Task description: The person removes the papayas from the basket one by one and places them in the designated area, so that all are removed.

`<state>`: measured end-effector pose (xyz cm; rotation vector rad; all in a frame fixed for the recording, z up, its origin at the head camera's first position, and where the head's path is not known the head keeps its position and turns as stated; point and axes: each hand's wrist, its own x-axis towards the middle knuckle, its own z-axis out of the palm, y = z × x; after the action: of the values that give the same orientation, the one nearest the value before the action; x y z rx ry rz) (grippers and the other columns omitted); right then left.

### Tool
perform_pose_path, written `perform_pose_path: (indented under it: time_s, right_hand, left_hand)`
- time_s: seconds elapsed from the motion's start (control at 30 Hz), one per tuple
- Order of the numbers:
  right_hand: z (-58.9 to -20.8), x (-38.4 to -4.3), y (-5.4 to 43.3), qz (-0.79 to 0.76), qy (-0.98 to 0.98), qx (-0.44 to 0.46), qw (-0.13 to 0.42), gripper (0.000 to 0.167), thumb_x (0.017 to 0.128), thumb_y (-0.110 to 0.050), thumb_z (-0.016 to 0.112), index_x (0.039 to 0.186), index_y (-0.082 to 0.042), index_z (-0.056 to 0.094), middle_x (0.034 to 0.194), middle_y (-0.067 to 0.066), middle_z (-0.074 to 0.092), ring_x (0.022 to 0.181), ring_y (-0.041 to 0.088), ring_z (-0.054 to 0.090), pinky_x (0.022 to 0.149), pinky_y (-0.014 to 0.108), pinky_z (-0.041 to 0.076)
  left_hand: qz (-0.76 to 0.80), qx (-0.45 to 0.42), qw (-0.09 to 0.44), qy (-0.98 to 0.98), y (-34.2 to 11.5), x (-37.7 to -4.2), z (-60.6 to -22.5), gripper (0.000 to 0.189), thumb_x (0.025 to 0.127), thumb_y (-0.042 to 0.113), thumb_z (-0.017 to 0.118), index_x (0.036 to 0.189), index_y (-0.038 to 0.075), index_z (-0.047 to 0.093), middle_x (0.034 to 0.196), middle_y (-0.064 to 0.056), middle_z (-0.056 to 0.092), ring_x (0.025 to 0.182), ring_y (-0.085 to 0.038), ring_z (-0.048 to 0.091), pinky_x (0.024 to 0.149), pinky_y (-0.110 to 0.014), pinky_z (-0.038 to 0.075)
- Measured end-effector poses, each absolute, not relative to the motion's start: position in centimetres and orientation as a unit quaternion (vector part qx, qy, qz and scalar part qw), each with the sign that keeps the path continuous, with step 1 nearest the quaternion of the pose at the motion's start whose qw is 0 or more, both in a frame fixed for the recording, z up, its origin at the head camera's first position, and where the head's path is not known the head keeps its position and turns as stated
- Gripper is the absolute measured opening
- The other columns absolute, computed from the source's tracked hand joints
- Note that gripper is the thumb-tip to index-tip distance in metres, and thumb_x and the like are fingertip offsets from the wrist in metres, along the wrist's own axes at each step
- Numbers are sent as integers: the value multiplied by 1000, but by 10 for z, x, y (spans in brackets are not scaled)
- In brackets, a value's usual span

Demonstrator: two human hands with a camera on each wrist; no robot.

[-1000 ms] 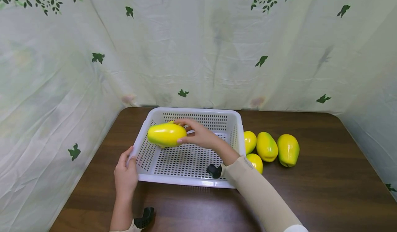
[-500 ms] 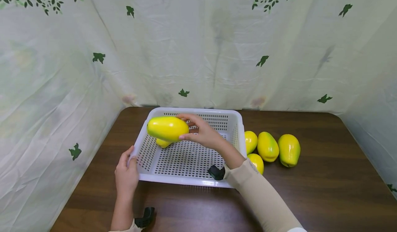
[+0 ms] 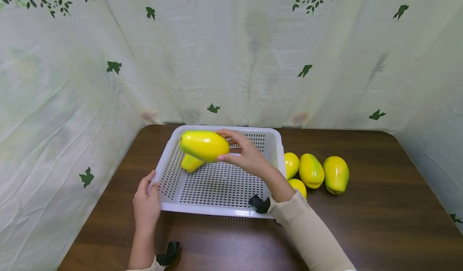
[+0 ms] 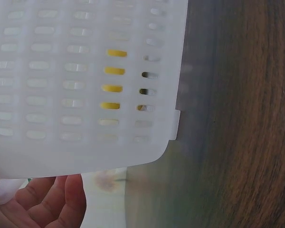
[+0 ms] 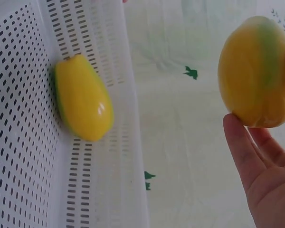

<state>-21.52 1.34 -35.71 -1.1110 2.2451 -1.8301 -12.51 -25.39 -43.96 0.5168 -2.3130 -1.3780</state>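
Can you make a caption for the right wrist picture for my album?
The right hand holds one yellow fruit, and a second fruit lies in the white basket.

Brown wooden table; pale, creased curtain.
Curtain: leaf prints at upper left and upper right, dark green patches scattered; table: rounded far corners, glossy at lower centre.

Basket on tabletop, near back edge, left of centre. In basket, toward its left wall: one fruit. Above basket: held fruit, right hand at its right end. Left hand at basket's left rim. Right of basket: rear fruit, front fruit, third fruit, then fourth fruit.
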Motion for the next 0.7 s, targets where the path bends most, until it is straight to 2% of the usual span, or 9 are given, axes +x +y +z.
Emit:
perform_pose_path:
  time_s: [0.13, 0.43, 0.7]
  right_hand:
    - [-345, -204, 22, -592, 731, -340, 8, 54, 81, -7, 66, 130, -3, 43, 123, 12, 45, 102, 26, 48, 86, 38, 43]
    - [-342, -196, 42, -599, 743, -298, -12, 57, 80, -4, 65, 131, -3, 40, 124, 13, 43, 105, 27, 47, 87, 37, 43]
    - [-344, -190, 60, -605, 743, -282, -39, 56, 80, -3, 65, 131, -2, 40, 126, 12, 43, 106, 29, 48, 87, 38, 43]
  left_hand:
    - [-490, 184, 202, -828, -254, -126, -440, 38, 95, 17, 35, 130, 9, 47, 122, -19, 51, 97, -32, 52, 77, -50, 43]
    - [-483, 188, 203, -831, -254, -126, -440, 38, 95, 17, 35, 130, 9, 47, 121, -17, 52, 96, -28, 53, 76, -41, 42]
    - [-491, 189, 198, -827, -253, -126, -440, 38, 96, 17, 35, 131, 9, 46, 123, -18, 50, 99, -30, 52, 79, -46, 41]
